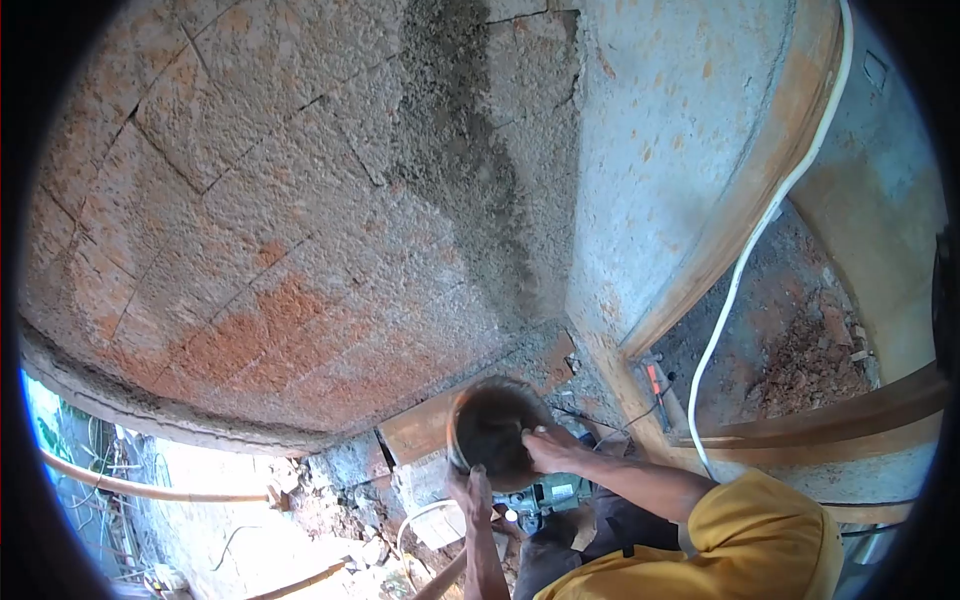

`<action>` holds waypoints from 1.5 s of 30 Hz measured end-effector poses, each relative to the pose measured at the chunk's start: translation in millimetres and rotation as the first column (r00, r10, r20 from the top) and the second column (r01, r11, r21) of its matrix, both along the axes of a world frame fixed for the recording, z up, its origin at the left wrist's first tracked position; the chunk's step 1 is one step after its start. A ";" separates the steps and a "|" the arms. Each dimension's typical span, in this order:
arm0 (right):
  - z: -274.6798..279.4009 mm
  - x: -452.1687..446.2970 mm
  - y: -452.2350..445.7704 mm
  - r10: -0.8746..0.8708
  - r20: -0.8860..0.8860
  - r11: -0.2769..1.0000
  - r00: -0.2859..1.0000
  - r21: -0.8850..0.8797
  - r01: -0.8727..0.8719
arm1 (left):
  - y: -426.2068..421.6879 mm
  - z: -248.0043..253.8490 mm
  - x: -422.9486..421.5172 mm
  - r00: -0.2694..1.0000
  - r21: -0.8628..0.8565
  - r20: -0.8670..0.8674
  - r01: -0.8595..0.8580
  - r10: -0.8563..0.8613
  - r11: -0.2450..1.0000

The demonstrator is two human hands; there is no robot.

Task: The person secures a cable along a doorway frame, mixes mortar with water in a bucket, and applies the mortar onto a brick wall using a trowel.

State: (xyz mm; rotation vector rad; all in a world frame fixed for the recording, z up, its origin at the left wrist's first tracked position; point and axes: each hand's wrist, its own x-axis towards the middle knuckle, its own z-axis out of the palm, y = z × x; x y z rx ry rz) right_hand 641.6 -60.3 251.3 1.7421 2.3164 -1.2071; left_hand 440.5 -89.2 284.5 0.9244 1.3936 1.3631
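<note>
A round bowl [455, 432] with a dark inside is held up in front of my body, near the foot of the brick wall. My left hand [473, 490] grips its near left rim, thumb on top. My right hand [550, 449] reaches over the bowl from the right with its fingers curled closed. What those fingers hold, if anything, is blurred against the dark inside. Below the bowl, between it and my legs, a green power tool [545, 500] shows in part.
A rough brick wall [290, 250] carries a wet grey mortar strip [470, 170]. To its right stand a pale plastered surface [680, 130] and a wooden frame [720, 235] with a white cable [738, 270]. Rubble [820, 370] lies beyond the frame; a wooden pole [150, 485] crosses lower left.
</note>
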 end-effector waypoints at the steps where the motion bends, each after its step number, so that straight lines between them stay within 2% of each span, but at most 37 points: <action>1: -48.8 -7.8 -1.3 0.074 -0.019 0.994 0.997 0.077 -0.072 | 2.0 -14.7 -4.3 0.991 -0.085 -0.129 0.010 -0.021 0.996; 2: -75.5 -13.6 -7.1 0.144 -0.036 0.979 0.989 0.150 -0.138 | 6.2 -41.0 -13.6 0.965 -0.175 -0.255 0.013 -0.058 0.984; 3: -9.3 -3.1 5.6 0.136 -0.080 0.990 0.987 -0.012 -0.138 | 4.7 -46.2 -14.6 0.937 -0.223 -0.338 0.012 -0.089 0.975; 4: 29.5 4.8 16.8 0.061 -0.052 0.998 0.997 -0.007 -0.061 | 3.2 -50.8 -15.5 0.900 -0.270 -0.417 0.009 -0.125 0.963; 5: 58.4 9.6 24.0 -0.016 -0.025 1.000 1.000 0.002 0.016 | 6.0 -36.6 -10.3 0.872 -0.272 -0.467 0.013 -0.144 0.962; 6: 71.9 13.4 26.7 -0.090 -0.002 0.996 0.996 0.014 0.090 | 7.1 -25.3 -4.6 0.849 -0.193 -0.513 0.027 -0.124 0.981; 7: 60.9 19.4 32.0 -0.061 0.074 0.998 0.995 -0.010 0.062 | 8.0 -13.8 1.0 0.824 -0.113 -0.558 0.043 -0.099 0.993; 8: 50.7 22.7 29.2 -0.099 0.053 0.987 0.994 -0.123 0.104 | 3.3 -2.7 2.2 0.829 -0.121 -0.546 0.064 -0.120 0.991; 10: 58.4 20.3 17.4 -0.194 0.032 0.883 0.980 -0.429 0.189 | 7.2 24.2 10.6 0.842 -0.101 -0.521 0.099 -0.138 0.990; 11: 56.1 25.1 14.1 -0.257 -0.084 0.816 0.963 -0.553 0.170 | 4.4 50.0 15.5 0.856 -0.114 -0.495 0.110 -0.153 0.987; 12: 50.5 32.8 7.3 -0.333 -0.186 0.733 0.924 -0.668 0.130 | 1.2 46.1 12.2 0.920 -0.084 -0.357 0.143 -0.163 0.986; 13: 44.5 37.8 -1.3 -0.419 -0.275 0.642 0.865 -0.764 0.068 | -6.5 36.8 5.0 0.961 -0.048 -0.213 0.172 -0.179 0.984; 14: 28.4 35.2 -19.2 -0.660 -0.372 0.467 0.653 -0.884 -0.031 | -8.7 29.8 0.2 0.978 0.001 -0.066 0.198 -0.197 0.980; 15: 30.1 26.6 -23.9 -0.703 -0.376 0.424 0.604 -0.903 -0.068 | -10.1 26.2 4.7 0.986 0.072 0.068 0.148 -0.153 0.986; 18: 20.8 15.6 -32.6 -0.824 -0.403 0.311 0.399 -0.909 -0.276 | -21.1 12.1 -7.0 0.984 -0.003 0.092 0.156 -0.155 0.988; 19: 16.2 10.5 -37.5 -0.862 -0.396 0.274 0.316 -0.889 -0.367 | -23.0 6.9 -13.3 0.993 -0.079 0.009 0.122 -0.122 0.989; 20: 12.6 6.8 -41.2 -0.878 -0.423 0.302 0.227 -0.854 -0.424 | -22.4 1.6 -18.0 0.996 -0.085 0.074 0.049 -0.043 0.995; 22: 48.3 -1.5 -43.7 -0.887 -0.460 0.372 0.048 -0.772 -0.515 | -19.0 4.2 -19.9 0.970 -0.099 0.214 -0.093 0.112 0.991; 24: 88.1 -18.6 -32.4 -0.875 -0.460 0.448 -0.148 -0.659 -0.604 | -21.0 11.2 -32.4 0.957 -0.179 0.218 -0.152 0.190 0.972; 26: 145.2 -35.4 -13.2 -0.786 -0.543 0.606 -0.297 -0.577 -0.548 | -28.5 26.2 -45.6 0.951 -0.238 0.217 -0.168 0.220 0.957; 28: 210.0 -45.3 8.5 -0.637 -0.649 0.768 -0.416 -0.484 -0.420 | -34.1 52.9 -45.8 0.950 -0.176 0.192 -0.215 0.247 0.961; 29: 240.2 -50.7 19.2 -0.482 -0.758 0.876 -0.440 -0.413 -0.249 | -38.1 54.0 -52.7 0.948 -0.157 0.189 -0.229 0.256 0.961; 30: 271.0 -55.2 29.2 -0.313 -0.846 0.946 -0.432 -0.315 -0.070 | -41.6 54.3 -59.0 0.946 -0.140 0.187 -0.241 0.265 0.960; 31: 307.9 -58.6 34.8 -0.176 -0.893 0.961 -0.413 -0.248 0.125 | -46.3 54.5 -64.7 0.948 -0.098 0.170 -0.254 0.267 0.962; 32: 340.6 -62.1 45.6 -0.042 -0.929 0.935 -0.369 -0.167 0.314 | -50.5 51.2 -72.8 0.955 -0.079 0.152 -0.244 0.254 0.967; 33: 365.0 -69.1 65.6 0.184 -0.955 0.798 -0.234 0.006 0.603 | -56.1 45.2 -82.5 0.961 -0.061 0.133 -0.235 0.241 0.970; 34: 389.1 -72.3 86.8 0.355 -0.934 0.556 -0.039 0.178 0.812 | -64.6 34.5 -93.8 0.966 -0.043 0.116 -0.227 0.231 0.973; 35: 406.6 -67.7 116.1 0.495 -0.860 0.275 0.124 0.290 0.917 | -70.4 21.1 -101.7 0.974 0.047 0.013 -0.228 0.228 0.973; 36: 423.4 -59.2 147.0 0.573 -0.759 -0.039 0.311 0.353 0.935 | -76.1 7.5 -109.7 0.967 0.136 -0.089 -0.227 0.240 0.965; 37: 444.4 -44.1 169.4 0.569 -0.695 -0.271 0.439 0.345 0.898 | -81.3 23.0 -106.0 0.965 0.083 0.039 -0.261 0.258 0.962; 38: 457.5 -28.7 184.4 0.538 -0.650 -0.445 0.537 0.323 0.836 | -81.4 32.5 -104.2 0.947 0.022 0.163 -0.284 0.277 0.959; 39: 470.7 -13.3 199.3 0.484 -0.618 -0.607 0.619 0.272 0.747 | -73.7 30.5 -106.0 0.955 0.065 0.113 -0.283 0.275 0.957; 40: 479.0 0.6 210.5 0.433 -0.603 -0.713 0.670 0.226 0.664 | -65.2 24.4 -111.0 0.959 0.108 0.062 -0.281 0.275 0.954; 42: 475.8 17.6 239.6 0.299 -0.644 -0.741 0.704 0.308 0.597 | -53.2 0.7 -124.8 0.959 0.184 -0.043 -0.267 0.279 0.946; 43: 458.3 23.4 268.6 0.219 -0.681 -0.656 0.699 0.428 0.622 | -48.4 -13.4 -129.6 0.955 0.220 -0.093 -0.258 0.283 0.941; 44: 437.1 28.6 286.2 0.119 -0.703 -0.539 0.701 0.547 0.640 | -57.2 -15.1 -127.3 0.956 0.179 -0.084 -0.263 0.281 0.948; 45: 406.4 25.5 272.6 -0.132 -0.660 -0.131 0.740 0.752 0.647 | -64.0 -3.4 -118.2 0.958 0.126 -0.073 -0.268 0.278 0.955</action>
